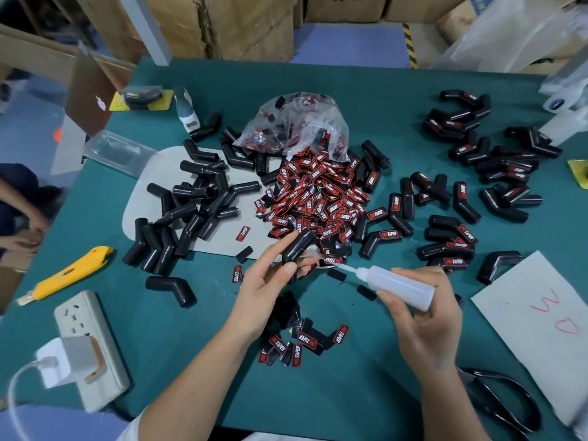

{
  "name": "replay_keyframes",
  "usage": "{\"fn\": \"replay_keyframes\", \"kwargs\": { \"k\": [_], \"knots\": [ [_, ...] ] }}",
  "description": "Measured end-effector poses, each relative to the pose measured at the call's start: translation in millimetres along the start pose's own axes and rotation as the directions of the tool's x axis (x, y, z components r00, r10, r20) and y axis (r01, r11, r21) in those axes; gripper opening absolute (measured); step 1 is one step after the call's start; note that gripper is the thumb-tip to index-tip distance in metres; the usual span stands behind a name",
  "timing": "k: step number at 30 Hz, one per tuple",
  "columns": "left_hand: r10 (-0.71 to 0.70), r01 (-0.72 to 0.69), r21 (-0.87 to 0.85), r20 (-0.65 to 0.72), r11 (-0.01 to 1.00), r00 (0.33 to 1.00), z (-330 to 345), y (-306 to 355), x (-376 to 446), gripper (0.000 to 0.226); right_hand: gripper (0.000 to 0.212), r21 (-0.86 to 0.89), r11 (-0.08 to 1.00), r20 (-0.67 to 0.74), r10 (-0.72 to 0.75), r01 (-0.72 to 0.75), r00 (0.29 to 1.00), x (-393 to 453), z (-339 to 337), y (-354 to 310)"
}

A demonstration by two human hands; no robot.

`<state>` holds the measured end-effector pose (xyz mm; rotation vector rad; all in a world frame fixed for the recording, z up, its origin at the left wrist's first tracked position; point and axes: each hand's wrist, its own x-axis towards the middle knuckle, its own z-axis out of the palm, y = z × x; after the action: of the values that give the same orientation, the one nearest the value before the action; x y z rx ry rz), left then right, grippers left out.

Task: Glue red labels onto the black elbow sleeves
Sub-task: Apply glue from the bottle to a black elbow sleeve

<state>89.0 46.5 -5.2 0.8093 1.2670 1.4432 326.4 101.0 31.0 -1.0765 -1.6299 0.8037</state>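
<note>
The right hand [423,316] sits closest, its fingers [386,296] curled round a translucent glue bottle [399,286] whose thin nozzle points toward the left hand [267,281]. There the fingers [290,269] grasp a black elbow sleeve [299,246], thumb against its lower end and forefinger stretched along its side; the nozzle tip reaches just beside that sleeve's lower end, though whether it touches I cannot tell.

Just below the left fingers, a few red labels [302,343] lie on the green bench [203,345], some face down. Directly beyond the fingers spreads the big heap of labels [318,198], spilling from a clear plastic bag [296,125]. Off past the left fingers lies a pile of unlabelled sleeves [191,211], partly on a grey sheet [143,202]. Past the right fingers lie labelled sleeves [451,243], with more farther off.

Outward on the left are a yellow utility knife [70,272] and a power strip [89,348]; black scissors [502,399] lie near the right wrist, beside white paper [534,313].
</note>
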Motion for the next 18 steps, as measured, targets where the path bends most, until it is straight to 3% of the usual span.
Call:
{"fn": "replay_keyframes", "kwargs": {
  "k": [18],
  "knots": [
    [-0.002, 0.003, -0.026, 0.014, 1.0, 1.0, 2.9, 0.8, 0.2, 0.045, 0.038, -0.062, 0.996, 0.006, -0.06, 0.061, 0.998, -3.4, -0.8, 3.9]
  ]
}}
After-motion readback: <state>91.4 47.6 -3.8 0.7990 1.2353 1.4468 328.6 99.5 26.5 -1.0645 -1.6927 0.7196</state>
